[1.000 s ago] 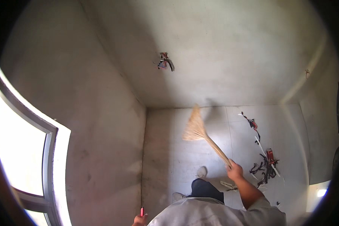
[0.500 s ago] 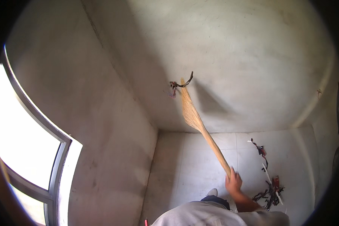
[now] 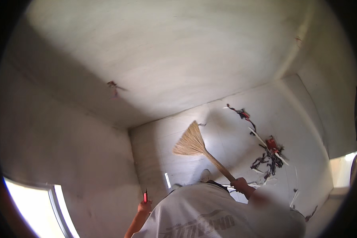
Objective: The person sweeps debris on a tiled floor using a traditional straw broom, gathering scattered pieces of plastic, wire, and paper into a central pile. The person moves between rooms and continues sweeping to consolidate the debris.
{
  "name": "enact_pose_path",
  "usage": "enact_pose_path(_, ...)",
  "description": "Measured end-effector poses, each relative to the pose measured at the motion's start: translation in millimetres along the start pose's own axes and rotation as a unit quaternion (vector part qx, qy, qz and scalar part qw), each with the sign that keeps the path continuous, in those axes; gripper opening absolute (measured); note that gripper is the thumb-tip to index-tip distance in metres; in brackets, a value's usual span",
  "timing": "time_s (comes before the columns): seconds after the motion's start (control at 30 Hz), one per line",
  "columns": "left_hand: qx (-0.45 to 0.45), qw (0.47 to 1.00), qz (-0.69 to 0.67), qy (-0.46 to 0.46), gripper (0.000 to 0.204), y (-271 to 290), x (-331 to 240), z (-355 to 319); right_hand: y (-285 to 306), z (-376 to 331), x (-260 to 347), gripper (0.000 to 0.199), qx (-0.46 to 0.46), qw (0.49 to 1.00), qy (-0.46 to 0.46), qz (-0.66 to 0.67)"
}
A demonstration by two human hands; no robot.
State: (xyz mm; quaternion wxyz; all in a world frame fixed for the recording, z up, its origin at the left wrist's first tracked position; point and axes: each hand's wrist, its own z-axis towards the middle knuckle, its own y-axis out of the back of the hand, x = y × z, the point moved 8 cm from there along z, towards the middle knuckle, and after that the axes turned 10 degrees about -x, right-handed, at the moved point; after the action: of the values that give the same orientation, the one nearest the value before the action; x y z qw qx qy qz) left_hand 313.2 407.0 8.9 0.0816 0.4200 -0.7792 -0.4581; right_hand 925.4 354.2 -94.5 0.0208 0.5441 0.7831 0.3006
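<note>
My right hand is closed around the handle of a straw broom. The broom slants up and left over the floor, its fan of bristles spread beyond my shoe. A short dark piece of wire or cable shows beside the bristle tip; whether it touches the broom I cannot tell. Low on the left, my left hand grips a slim red tool with a dark tip, pointing upward. Its exact kind is too small to make out.
Cable scraps and red pieces lie on the floor to the right, with another strand farther off. A few wires stick out of the far wall. A bright window is at lower left, with a white strip on the floor.
The broom has come down from the wall wires to above the floor, its bristles now seen broadside. The dark bent strand is gone from those wires. My view has turned, and my left hand shows.
</note>
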Motion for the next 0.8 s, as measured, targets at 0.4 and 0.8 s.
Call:
enact_pose_path(0.4, 0.119, 0.979, 0.15, -0.067, 0.038, -40, -155, 63, -1, 75, -23, 0.013, -0.142, 0.906, 0.251, -0.31)
enact_pose_path(0.8, 0.186, 0.944, 0.263, -0.076, 0.046, -75, -234, 90, -47, 220, 222, 0.031, -0.099, 0.977, 0.187, -0.016)
